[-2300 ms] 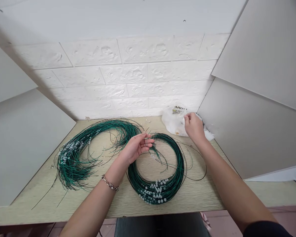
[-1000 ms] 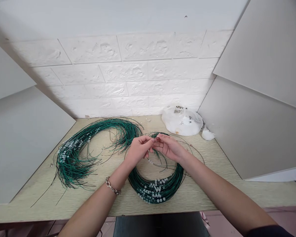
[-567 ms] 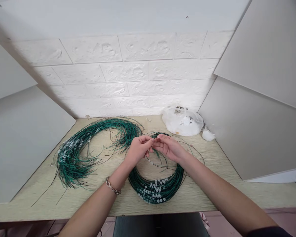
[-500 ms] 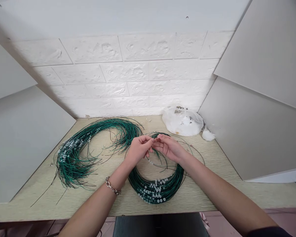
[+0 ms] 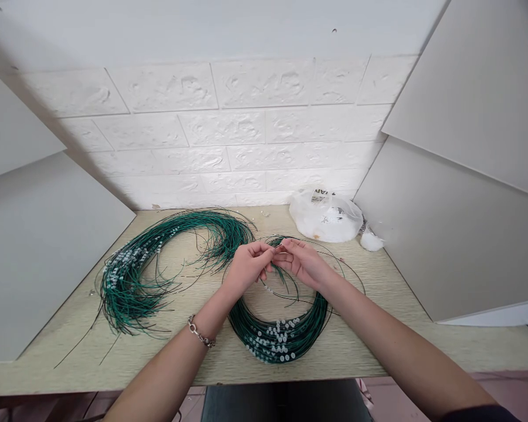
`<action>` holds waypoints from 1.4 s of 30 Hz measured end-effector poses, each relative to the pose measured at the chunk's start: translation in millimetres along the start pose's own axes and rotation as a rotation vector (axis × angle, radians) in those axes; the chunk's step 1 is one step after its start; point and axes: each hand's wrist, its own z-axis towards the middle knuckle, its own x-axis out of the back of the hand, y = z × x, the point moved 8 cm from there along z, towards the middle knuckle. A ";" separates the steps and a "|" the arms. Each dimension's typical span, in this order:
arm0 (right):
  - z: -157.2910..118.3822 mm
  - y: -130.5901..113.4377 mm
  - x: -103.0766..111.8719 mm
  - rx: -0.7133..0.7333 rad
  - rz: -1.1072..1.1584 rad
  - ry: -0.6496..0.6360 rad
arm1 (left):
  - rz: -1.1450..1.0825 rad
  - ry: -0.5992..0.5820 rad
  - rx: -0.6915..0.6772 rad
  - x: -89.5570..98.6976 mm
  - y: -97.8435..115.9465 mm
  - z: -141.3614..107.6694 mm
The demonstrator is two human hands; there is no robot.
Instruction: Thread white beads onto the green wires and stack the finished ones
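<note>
- The left hand point(image 5: 247, 266) is angling inward, knuckles up, thumb and forefinger pinching; what lies between is too small to tell.
- The right hand point(image 5: 307, 265) is meeting its fingertips, fingers bending; its grip one cannot tell.
- The green wire coil point(image 5: 276, 340) is lying beneath both.

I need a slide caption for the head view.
Left hand and right hand meet over a green-and-black wire coil.

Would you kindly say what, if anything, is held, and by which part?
I cannot tell: the left hand and right hand meet, and anything pinched there is too small to see.
</note>
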 end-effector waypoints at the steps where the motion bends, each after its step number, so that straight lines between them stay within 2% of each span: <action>1: -0.5 -1.8 0.8 0.016 -0.026 0.024 | 0.000 0.001 -0.001 -0.2 0.2 -0.1; 9: -2.1 -7.2 4.8 0.068 -0.189 0.103 | 0.015 0.008 -0.012 -0.7 -0.9 0.5; 30: 1.3 -1.5 10.0 0.083 -0.124 0.146 | 0.037 0.018 -0.026 -1.0 -2.5 2.8; 42: -0.1 -1.4 10.3 0.038 -0.123 0.148 | 0.018 -0.002 -0.018 -2.3 -2.9 2.5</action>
